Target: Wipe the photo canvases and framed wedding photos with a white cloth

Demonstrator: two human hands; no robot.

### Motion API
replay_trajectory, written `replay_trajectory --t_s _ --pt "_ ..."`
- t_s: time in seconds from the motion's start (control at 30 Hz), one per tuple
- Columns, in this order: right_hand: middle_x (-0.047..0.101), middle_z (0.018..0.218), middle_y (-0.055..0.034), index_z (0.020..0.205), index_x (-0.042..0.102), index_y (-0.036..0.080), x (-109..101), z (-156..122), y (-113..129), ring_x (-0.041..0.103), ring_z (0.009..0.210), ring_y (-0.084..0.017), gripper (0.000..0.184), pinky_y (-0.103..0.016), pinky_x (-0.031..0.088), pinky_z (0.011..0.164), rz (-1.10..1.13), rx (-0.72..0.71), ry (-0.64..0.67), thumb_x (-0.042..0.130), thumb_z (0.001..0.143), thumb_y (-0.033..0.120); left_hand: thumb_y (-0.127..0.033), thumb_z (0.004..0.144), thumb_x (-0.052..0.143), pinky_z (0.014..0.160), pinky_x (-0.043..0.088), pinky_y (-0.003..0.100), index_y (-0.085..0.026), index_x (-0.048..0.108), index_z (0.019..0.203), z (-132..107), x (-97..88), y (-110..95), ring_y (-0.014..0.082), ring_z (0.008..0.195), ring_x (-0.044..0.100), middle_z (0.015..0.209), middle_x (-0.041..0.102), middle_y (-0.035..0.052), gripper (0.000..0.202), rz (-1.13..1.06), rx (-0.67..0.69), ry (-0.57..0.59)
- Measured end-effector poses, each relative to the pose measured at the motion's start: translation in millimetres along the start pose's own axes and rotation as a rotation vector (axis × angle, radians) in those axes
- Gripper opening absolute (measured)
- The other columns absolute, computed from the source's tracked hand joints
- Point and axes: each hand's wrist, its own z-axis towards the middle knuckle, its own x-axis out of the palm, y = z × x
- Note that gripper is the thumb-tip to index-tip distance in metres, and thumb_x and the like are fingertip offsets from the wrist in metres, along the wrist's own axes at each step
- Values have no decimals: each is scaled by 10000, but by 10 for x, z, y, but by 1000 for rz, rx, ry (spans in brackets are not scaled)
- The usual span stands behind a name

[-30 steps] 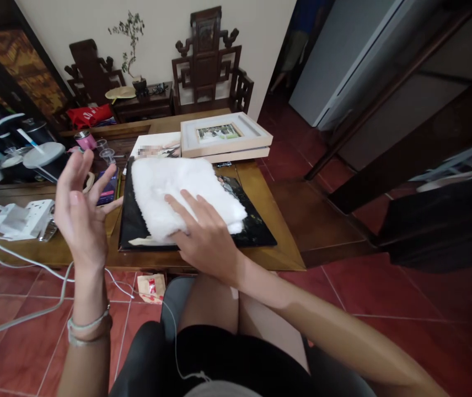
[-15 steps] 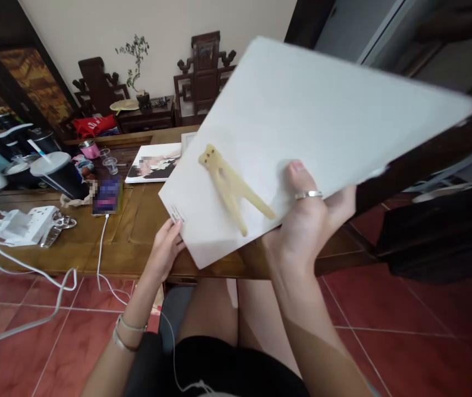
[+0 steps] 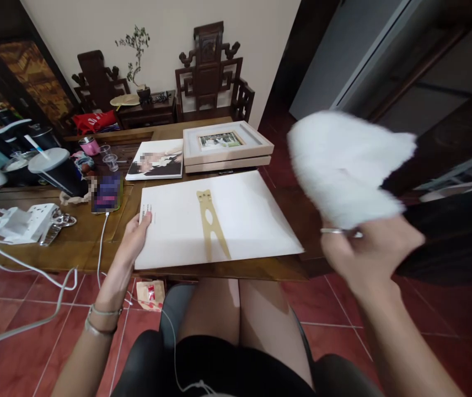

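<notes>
**Q:** What is closest to the viewer?

**A:** A seated person's bare knees, above red floor tiles.

**Q:** And the hands?

**A:** The left hand (image 3: 134,237) reaches forward, its fingers pinched on the near left edge of a white board (image 3: 252,215). The board lies flat at the front of a wooden surface (image 3: 126,218), with a beige stand (image 3: 211,226) on its upturned side. The right hand (image 3: 368,248), blurred, is raised off to the right, beyond the surface's edge. Its fingers are clamped on a fluffy white cloth (image 3: 343,165), which is held in the air well apart from the board.

**Q:** What lies farther back?

**A:** Left of the board are a phone (image 3: 107,194) on a cable and a white power strip (image 3: 25,220). Behind the board are a photo print (image 3: 157,160) and two stacked picture frames (image 3: 225,144). A carved dark chair (image 3: 209,77) stands against the wall.
</notes>
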Motion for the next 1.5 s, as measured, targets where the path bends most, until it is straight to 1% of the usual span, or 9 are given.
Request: replay_trajectory --t_s 0.1,0.2,0.43,0.53,0.67,0.77,0.93,1.07,1.5 --pt "706 1185 -62 527 464 244 4 -2 132 613 1187 -312 290 -565 522 976 -66 -385 147 492 729 37 -626 697 707 797 540 369 -94 675 1002 78 7 38 278 868 713 867 756 113 613 41 -10 -20" --pt "687 1242 -119 605 588 211 164 -86 168 589 1232 -336 298 -602 508 999 -92 -510 308 463 738 -24 -631 668 719 797 530 357 -84 676 1002 115 40 -2 273 865 707 867 756 106 642 64 -42 -40" --pt "637 1313 -180 706 695 151 506 -292 114 507 1309 -377 323 -617 479 1035 -65 -483 375 451 726 -60 -456 555 866 845 544 368 -129 685 1056 111 41 -348 286 968 694 1081 744 124 625 352 -95 72" --pt "629 1315 -201 723 699 134 541 -315 121 500 1312 -389 313 -625 465 1043 -60 -473 368 456 724 -63 -532 543 856 894 533 438 -129 696 1034 142 0 -414 331 994 677 1075 729 147 655 659 -30 40" --pt "620 1325 -203 730 701 136 569 -343 141 488 1325 -387 307 -629 443 1060 -73 -471 365 465 724 -62 -641 591 794 1005 468 495 -88 693 1024 165 -57 -291 378 1126 595 1102 647 190 710 937 144 -46" --pt "628 1312 -205 723 704 137 599 -361 154 503 1310 -393 310 -636 446 1051 -95 -484 367 466 723 -63 -565 676 777 1107 388 477 -84 644 1159 161 -77 -114 353 1255 496 1222 554 183 694 947 329 -82" --pt "640 1294 -212 716 710 131 629 -351 157 544 1265 -407 309 -645 464 1025 -92 -489 357 468 708 -61 -434 915 541 1185 270 507 -140 494 1368 176 -41 75 319 1436 321 1498 381 190 542 922 519 178" --pt "647 1287 -208 703 706 133 619 -347 184 554 1249 -420 308 -657 469 1010 -85 -486 362 464 691 -57 -439 976 415 1208 217 509 -129 444 1425 182 3 122 307 1504 196 1573 320 185 547 977 544 224" --pt "620 1352 -133 747 701 171 533 -306 187 491 1322 -385 315 -663 413 1064 -51 -414 480 469 684 -32 -513 938 482 1195 276 473 -135 512 1381 164 -5 52 279 1452 340 1518 442 167 583 980 563 179"
